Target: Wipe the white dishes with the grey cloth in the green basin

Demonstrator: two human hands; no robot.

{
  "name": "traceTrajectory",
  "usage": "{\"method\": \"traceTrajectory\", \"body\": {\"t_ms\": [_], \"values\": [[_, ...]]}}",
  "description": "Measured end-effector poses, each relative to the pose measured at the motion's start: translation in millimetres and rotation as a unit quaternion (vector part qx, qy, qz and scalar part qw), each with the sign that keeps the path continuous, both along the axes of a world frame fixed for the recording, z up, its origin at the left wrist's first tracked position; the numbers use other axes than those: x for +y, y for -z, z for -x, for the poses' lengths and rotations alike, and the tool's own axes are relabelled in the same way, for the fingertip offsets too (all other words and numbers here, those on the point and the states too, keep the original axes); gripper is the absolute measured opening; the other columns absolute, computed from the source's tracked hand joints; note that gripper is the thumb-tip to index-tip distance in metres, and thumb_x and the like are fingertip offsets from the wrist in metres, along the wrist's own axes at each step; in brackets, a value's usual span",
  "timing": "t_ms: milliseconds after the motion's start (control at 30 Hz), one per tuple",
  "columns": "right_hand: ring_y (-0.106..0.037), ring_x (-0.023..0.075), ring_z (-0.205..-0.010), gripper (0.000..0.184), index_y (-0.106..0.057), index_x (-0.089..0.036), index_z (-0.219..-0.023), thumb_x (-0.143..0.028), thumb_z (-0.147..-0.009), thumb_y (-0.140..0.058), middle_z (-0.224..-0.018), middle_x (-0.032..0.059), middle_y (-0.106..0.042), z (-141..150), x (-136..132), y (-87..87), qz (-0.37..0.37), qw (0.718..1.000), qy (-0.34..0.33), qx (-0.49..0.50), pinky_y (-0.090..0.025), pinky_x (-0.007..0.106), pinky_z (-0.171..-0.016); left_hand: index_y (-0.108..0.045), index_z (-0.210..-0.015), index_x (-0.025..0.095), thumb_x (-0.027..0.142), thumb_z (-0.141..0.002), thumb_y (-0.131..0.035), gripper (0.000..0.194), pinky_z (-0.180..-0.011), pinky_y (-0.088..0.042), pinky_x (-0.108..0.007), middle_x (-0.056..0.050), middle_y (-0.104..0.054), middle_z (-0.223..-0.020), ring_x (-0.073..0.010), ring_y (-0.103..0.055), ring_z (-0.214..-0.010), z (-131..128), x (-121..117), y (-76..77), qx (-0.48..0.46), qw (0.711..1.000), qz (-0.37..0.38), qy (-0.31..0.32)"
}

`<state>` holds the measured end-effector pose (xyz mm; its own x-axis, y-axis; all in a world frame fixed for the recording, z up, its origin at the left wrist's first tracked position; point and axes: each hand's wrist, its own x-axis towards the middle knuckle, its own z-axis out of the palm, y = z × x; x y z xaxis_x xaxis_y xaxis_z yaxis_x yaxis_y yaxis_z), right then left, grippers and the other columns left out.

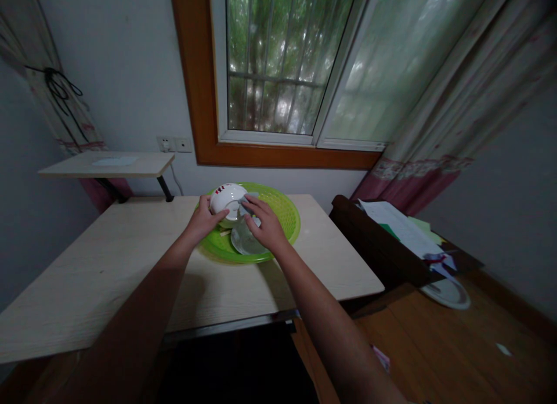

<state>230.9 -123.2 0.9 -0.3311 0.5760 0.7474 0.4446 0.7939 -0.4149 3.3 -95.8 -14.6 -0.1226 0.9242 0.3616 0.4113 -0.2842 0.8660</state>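
My left hand (202, 220) grips a white bowl (223, 202) with red marks by its rim. The bowl is tilted, its inside turned partly toward me. In my right hand (267, 223) is a greyish cloth (249, 205), pressed to the bowl's right side; the fingers hide part of it. Both hands are over a round green plastic basket (287, 213) on the table. Inside the basket, below the right hand, lies a clear, glass-like bowl (244, 241). Small pale sticks (225, 232) show beside it, mostly covered.
The pale wooden table (130, 264) runs along the wall under a window. A raised shelf (148, 165) on black legs stands at its back left. To the right, a dark brown piece of furniture (369, 241) holds papers (395, 224). A white round lid-like object (455, 296) lies beyond.
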Motion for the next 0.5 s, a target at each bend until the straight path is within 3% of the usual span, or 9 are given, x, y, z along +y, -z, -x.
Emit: {"method": "traceTrajectory", "body": {"t_ms": [167, 333, 433, 500], "values": [[-0.061, 0.0213, -0.119, 0.023, -0.071, -0.023, -0.113, -0.031, -0.095, -0.059, -0.123, 0.0097, -0.065, 0.1, 7.1, 5.1, 0.052, 0.998, 0.02, 0.026, -0.049, 0.041, -0.108, -0.044, -0.116, 0.019, 0.048, -0.069, -0.078, 0.065, -0.091, -0.055, -0.046, -0.014, -0.062, -0.119, -0.0294, -0.065, -0.109, 3.3, 3.2, 0.9, -0.053, 0.998, 0.014, -0.01], [-0.062, 0.0209, -0.108, 0.018, -0.068, -0.021, -0.1, -0.034, -0.089, -0.067, -0.109, 0.0075, -0.064, -1.0, 16.8, 11.3, 0.091, 0.995, 0.001, 0.038, -0.051, 0.039, -0.101, -0.043, -0.116, 0.02, 0.046, -0.069, -0.077, 0.064, -0.083, -0.058, -0.043, -0.012, -0.06, -0.12, -0.0278, -0.064, -0.107, 4.8, 4.0, 1.9, -0.081, 0.996, 0.021, 0.011], [-0.062, 0.0211, -0.107, 0.026, -0.064, -0.021, -0.105, -0.039, -0.087, -0.069, -0.115, 0.0083, -0.063, -1.3, 19.9, 13.7, 0.13, 0.988, 0.005, 0.086, -0.054, 0.038, -0.093, -0.044, -0.116, 0.02, 0.046, -0.071, -0.077, 0.062, -0.09, -0.057, -0.045, -0.011, -0.062, -0.116, -0.0269, -0.065, -0.107, 5.5, 4.8, 4.4, -0.071, 0.997, 0.012, 0.028], [-0.064, 0.022, -0.104, 0.044, -0.059, -0.021, -0.117, -0.044, -0.083, -0.073, -0.124, 0.0108, -0.061, -0.9, 21.5, 15.5, 0.172, 0.979, 0.018, 0.107, -0.056, 0.038, -0.088, -0.044, -0.116, 0.019, 0.046, -0.071, -0.077, 0.061, -0.093, -0.056, -0.046, -0.011, -0.063, -0.117, -0.027, -0.065, -0.108, 5.7, 5.6, 6.7, -0.063, 0.997, 0.01, 0.044]]}}
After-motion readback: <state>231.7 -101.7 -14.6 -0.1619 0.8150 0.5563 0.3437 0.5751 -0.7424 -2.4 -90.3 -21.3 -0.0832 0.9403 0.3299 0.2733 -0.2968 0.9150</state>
